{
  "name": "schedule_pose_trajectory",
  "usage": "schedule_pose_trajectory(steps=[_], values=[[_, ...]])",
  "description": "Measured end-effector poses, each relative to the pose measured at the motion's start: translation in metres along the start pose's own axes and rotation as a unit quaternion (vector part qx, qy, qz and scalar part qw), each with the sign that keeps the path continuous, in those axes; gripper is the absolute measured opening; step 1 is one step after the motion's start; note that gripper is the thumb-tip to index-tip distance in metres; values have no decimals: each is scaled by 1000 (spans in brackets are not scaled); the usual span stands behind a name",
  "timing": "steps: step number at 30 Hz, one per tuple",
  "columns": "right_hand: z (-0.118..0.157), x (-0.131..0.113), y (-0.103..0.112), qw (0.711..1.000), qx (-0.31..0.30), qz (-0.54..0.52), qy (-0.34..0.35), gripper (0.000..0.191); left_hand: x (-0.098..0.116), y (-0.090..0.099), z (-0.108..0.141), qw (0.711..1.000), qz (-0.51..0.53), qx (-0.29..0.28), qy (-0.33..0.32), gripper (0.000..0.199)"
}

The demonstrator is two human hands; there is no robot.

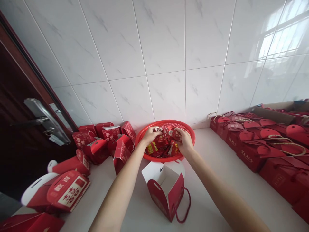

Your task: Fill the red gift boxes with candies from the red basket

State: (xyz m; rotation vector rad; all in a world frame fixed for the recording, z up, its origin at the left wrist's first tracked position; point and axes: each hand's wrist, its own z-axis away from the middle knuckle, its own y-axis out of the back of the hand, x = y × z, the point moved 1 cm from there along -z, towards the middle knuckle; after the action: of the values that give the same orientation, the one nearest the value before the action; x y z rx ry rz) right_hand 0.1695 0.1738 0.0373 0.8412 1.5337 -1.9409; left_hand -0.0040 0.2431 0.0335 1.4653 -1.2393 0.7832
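Note:
Both hands reach into a red plastic basket (190,129) of small red wrapped packets, some with yellow labels. My left hand (150,135) is closed on a small red packet (158,129) with a white patch, near the basket's far left side. Over on the right, my right hand (185,141) has its thumb and fingers around another red packet (178,133); part of it is hidden by the fingers. Between my forearms, in front of the basket, stands an open red gift box (166,190) with a white inside and a dark red cord handle.
To the left stand several red boxes (72,190), some with raised flaps. Rows of closed red boxes (248,154) with cord handles fill the right side, beside a cardboard carton (275,111). A tiled wall (166,90) rises behind; a dark door (21,80) is at far left.

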Motion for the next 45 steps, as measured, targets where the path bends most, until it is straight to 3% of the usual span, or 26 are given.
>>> schedule_pose_trajectory(steps=[8,18,25,32,45], values=[[0,1,1,1000,-4,7,2,13,5,-2,5,998,65,2,7,20],[-6,6,3,1000,-16,5,8,22,22,-7,16,989,82,-115,30,42],[-2,5,0,1000,-31,0,7,15,21,-7,17,987,75,-134,39,44],[-1,4,0,999,-32,1,4,11,19,-7,16,988,89,-125,26,45],[-5,3,0,999,-5,1,-36,5,19,-6,16,993,104,-51,17,37]])
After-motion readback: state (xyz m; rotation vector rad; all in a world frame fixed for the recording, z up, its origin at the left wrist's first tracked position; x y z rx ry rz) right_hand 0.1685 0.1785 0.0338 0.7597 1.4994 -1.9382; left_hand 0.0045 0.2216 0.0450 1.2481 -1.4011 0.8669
